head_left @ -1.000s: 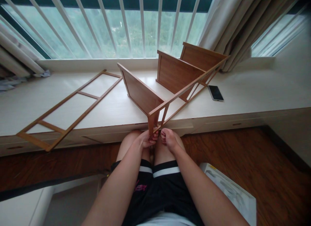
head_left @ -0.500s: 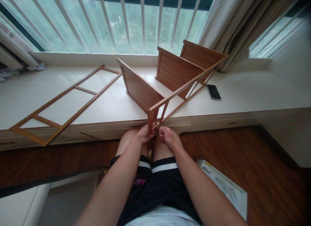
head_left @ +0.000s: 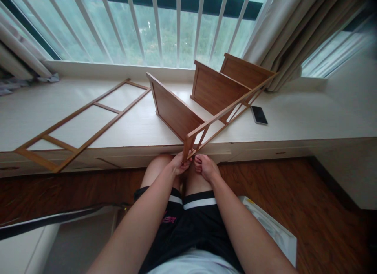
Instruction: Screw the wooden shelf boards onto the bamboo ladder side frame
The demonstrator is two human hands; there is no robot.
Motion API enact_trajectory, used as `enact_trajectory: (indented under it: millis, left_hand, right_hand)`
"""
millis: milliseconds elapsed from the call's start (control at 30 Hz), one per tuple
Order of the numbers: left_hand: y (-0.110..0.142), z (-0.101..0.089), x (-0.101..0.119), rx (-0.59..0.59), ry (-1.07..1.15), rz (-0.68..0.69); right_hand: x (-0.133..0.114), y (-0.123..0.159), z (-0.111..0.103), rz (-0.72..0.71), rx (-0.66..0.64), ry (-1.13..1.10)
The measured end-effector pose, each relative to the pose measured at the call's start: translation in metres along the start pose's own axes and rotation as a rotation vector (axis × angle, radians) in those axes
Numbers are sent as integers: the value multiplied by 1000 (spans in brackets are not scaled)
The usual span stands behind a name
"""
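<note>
A partly built wooden shelf rack lies on the window ledge, its side frame [head_left: 225, 111] slanting toward me with several brown shelf boards [head_left: 176, 109] standing out from it. The near end of that frame overhangs the ledge above my knees. My left hand [head_left: 179, 163] is closed around this end from below. Just to its right, my right hand [head_left: 206, 167] is curled into a fist by the lower rail; what its fingers pinch, if anything, is hidden. A second ladder-like wooden side frame [head_left: 85, 148] lies flat at the left, its near end past the ledge's edge.
The white window ledge [head_left: 309, 121] has drawers beneath it. A black phone [head_left: 259, 115] lies right of the rack. Behind are a barred window and a beige curtain [head_left: 282, 38]. A white box [head_left: 271, 227] sits on the wooden floor at my right.
The view shifts slightly as my head moves. Both hands stay at the rack's near end, the right fist turning a little. The rack and the loose frame keep their places.
</note>
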State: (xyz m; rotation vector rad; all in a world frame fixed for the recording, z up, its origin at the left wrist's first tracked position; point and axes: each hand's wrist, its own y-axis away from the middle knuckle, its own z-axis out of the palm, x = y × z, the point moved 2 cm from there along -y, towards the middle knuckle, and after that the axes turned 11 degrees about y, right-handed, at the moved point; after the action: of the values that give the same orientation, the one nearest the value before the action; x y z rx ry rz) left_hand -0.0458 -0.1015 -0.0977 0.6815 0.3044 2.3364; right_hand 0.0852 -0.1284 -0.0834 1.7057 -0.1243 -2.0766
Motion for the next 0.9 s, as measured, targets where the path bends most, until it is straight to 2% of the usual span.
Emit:
enact_trajectory:
  millis: [133,267,400,600,767,900]
  left_hand:
    - [1,4,1,41,-35,9]
    - [0,4,1,23,-57,29]
    - [-1,3,0,-14,-66,37]
    - [-4,1,0,-58,-114,76]
    - [-5,0,-1,-36,-186,114]
    - [-5,1,-1,-66,-237,129]
  right_hand:
    - [-1,-1,2,-5,20,1]
    - [-3,3,4,-23,37,24]
    - [-2,3,4,-81,138,199]
    - [0,-1,3,-259,338,536]
    - [-2,1,4,-315,403,687]
    - [-2,2,3,-301,396,689]
